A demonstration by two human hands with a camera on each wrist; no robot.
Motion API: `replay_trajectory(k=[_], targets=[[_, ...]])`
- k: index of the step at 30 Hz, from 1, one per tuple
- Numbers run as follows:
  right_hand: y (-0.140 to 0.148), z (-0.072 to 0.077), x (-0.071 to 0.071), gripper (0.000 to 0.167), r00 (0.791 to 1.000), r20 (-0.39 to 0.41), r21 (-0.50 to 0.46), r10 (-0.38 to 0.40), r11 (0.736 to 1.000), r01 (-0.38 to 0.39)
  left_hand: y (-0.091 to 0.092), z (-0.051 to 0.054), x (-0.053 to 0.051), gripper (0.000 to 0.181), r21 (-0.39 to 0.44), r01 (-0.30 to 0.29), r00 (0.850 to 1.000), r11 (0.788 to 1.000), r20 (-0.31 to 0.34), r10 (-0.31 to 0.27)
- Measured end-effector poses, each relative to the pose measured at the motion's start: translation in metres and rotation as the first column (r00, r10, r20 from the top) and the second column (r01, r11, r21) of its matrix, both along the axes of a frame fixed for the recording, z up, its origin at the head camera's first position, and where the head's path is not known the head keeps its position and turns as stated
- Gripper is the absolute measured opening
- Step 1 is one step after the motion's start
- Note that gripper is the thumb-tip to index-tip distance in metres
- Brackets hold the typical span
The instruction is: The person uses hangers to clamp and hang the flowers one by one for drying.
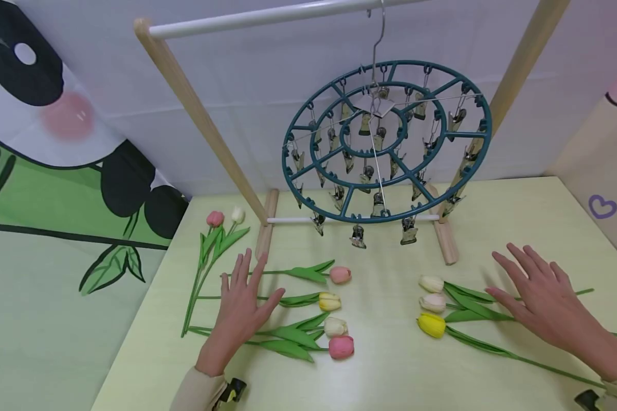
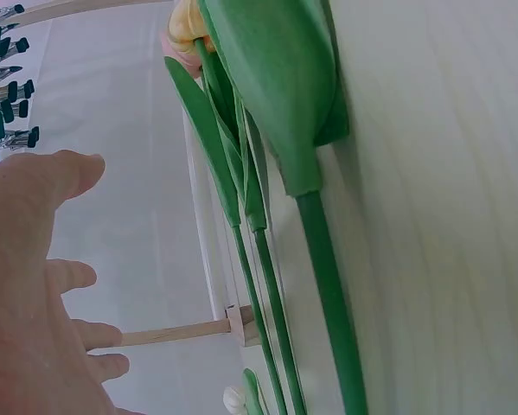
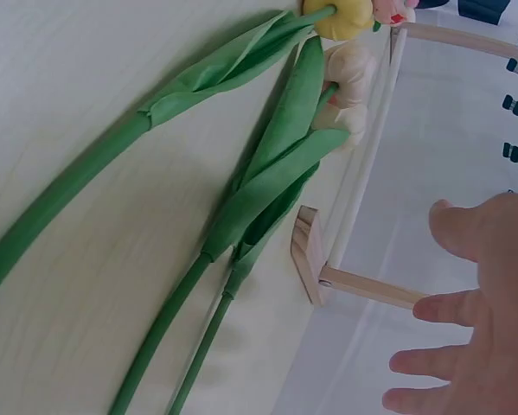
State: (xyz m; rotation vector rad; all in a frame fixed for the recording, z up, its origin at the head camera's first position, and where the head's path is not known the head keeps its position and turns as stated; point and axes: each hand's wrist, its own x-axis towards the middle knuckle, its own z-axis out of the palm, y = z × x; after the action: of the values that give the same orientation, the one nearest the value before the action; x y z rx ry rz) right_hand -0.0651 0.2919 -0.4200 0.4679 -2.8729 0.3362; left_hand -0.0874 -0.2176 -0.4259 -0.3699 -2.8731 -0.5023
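Observation:
With its fingers spread, my left hand (image 1: 244, 311) hovers over the stems of several artificial tulips on the left of the table. Their heads point right: a pink tulip (image 1: 340, 275), a yellow-and-white tulip (image 1: 330, 301), a white tulip (image 1: 335, 327) and a deeper pink tulip (image 1: 341, 347). My right hand (image 1: 550, 302), likewise spread and holding nothing, is above the right-hand group. There lie a white tulip (image 1: 431, 283), a pale pink tulip (image 1: 433, 302) and a yellow tulip (image 1: 432, 325), heads toward the left. Both wrist views show the fingers apart from the stems.
A round teal clip hanger (image 1: 349, 212) with metal clips hangs from the white bar (image 1: 257, 18) of a wooden stand (image 1: 205, 123) at the back. Further left lie a pink tulip (image 1: 215, 218) and a white tulip (image 1: 238, 214). A printed cloth (image 1: 226, 137) hangs behind.

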Motion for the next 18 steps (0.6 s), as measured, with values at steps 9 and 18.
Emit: replay_trajectory(k=[9, 18], targets=[[-0.003, 0.014, 0.003, 0.056, 0.996, -0.084, -0.024, 0.042, 0.999, -0.044, 0.002, -0.006, 0.000, 0.075, 0.110, 0.070, 0.991, 0.991, -0.123, -0.056], [0.006, 0.008, 0.006, 0.048, 0.995, -0.078, -0.032, 0.054, 0.998, -0.057, 0.005, -0.008, -0.002, 0.071, 0.173, 0.117, 0.979, 0.978, -0.188, -0.083]])
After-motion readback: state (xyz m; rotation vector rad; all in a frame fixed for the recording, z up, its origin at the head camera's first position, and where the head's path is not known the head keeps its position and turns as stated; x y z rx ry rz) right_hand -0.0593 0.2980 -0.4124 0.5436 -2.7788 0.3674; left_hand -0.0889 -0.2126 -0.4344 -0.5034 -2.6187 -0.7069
